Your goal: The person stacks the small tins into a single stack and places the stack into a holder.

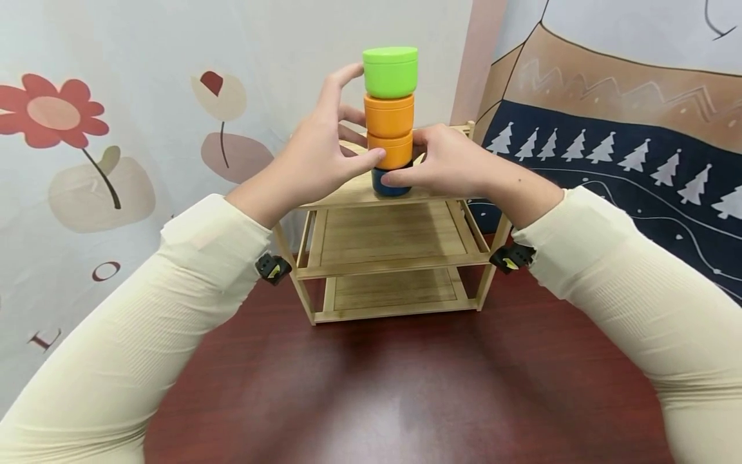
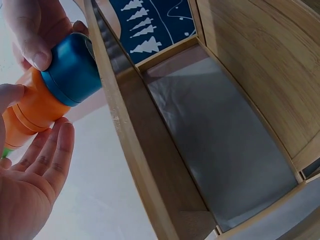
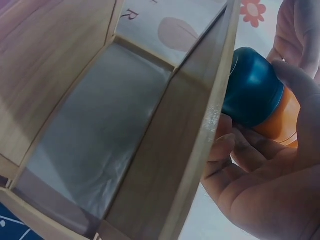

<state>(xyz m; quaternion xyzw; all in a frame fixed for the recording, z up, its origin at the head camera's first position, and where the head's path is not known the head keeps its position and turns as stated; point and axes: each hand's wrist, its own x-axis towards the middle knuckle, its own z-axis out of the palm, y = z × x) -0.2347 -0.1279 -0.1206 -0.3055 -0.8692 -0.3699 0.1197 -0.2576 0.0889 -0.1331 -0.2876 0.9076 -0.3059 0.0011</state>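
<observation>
A stack of round cups stands at the front edge of the wooden rack's top shelf (image 1: 353, 193). From the top down are a green cup (image 1: 391, 74), an upper orange cup (image 1: 390, 117), a lower orange cup (image 1: 397, 153) and a dark blue cup (image 1: 396, 191). My left hand (image 1: 315, 151) holds the stack from the left, thumb on the lower orange cup and fingers spread up its side to the green one. On the right, my right hand (image 1: 455, 161) grips the blue cup between thumb and fingers; its fingertips are partly hidden behind the stack.
The rack has a middle shelf (image 1: 400, 235) and a bottom shelf (image 1: 394, 290), and stands on a dark red glossy surface (image 1: 382, 386). Behind it are a wall with printed flowers (image 1: 58, 113) and a navy panel with white trees (image 1: 603, 148).
</observation>
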